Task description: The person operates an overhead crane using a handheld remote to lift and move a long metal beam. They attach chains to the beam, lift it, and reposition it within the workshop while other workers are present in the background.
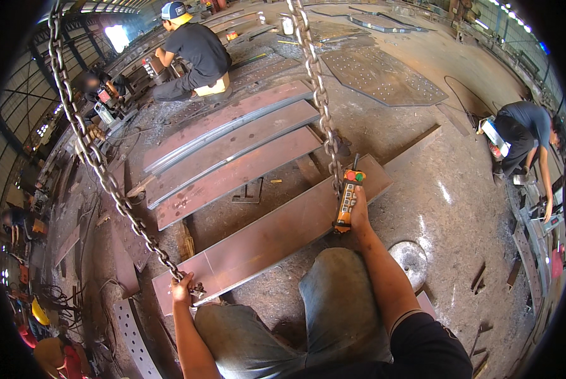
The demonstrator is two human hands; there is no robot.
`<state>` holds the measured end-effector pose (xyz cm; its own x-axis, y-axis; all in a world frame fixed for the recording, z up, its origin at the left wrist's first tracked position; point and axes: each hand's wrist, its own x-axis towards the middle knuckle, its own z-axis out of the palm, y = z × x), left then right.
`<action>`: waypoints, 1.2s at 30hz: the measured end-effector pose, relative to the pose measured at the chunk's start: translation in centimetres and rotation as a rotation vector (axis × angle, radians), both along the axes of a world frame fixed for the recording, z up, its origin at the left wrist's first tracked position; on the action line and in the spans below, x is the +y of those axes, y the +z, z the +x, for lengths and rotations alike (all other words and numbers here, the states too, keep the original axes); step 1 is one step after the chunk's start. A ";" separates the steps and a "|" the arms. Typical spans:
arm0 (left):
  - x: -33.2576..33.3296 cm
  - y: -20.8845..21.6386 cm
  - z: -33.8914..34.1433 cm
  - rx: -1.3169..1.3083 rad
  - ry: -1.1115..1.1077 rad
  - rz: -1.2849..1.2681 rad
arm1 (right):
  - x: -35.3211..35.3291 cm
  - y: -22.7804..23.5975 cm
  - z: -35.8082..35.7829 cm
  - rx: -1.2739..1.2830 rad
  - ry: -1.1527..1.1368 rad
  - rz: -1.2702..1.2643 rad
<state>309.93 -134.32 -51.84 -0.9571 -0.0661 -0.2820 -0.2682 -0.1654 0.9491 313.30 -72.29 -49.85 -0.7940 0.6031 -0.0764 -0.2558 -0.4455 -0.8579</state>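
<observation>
My left hand [181,290] is closed round the lower end of a heavy steel chain [115,189], close to the left end of a long brown steel plate [245,252]. In my right hand [359,211] is a yellow and black crane remote control [346,201] with a red and a green button at its top and a short antenna. A second chain [317,82] hangs down behind the remote; its lower end is hidden there. The steel plate lies slanted across the floor just beyond my knees.
Several similar plates [232,148] lie side by side beyond. A drilled plate [384,74] lies far right of them. A person in a cap [197,54] sits at far left; another [526,136] bends over at right. A round metal disc [408,262] is by my right knee.
</observation>
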 end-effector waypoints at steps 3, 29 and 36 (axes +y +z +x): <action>-0.2 0.0 0.1 0.018 -0.006 -0.007 | -0.2 0.4 0.1 -0.010 0.020 -0.030; 1.6 1.6 0.3 0.015 -0.038 -0.051 | 0.1 1.1 1.0 0.041 0.010 0.028; 1.1 0.6 0.4 -0.017 -0.061 -0.047 | 0.8 0.1 0.6 -0.030 0.002 0.005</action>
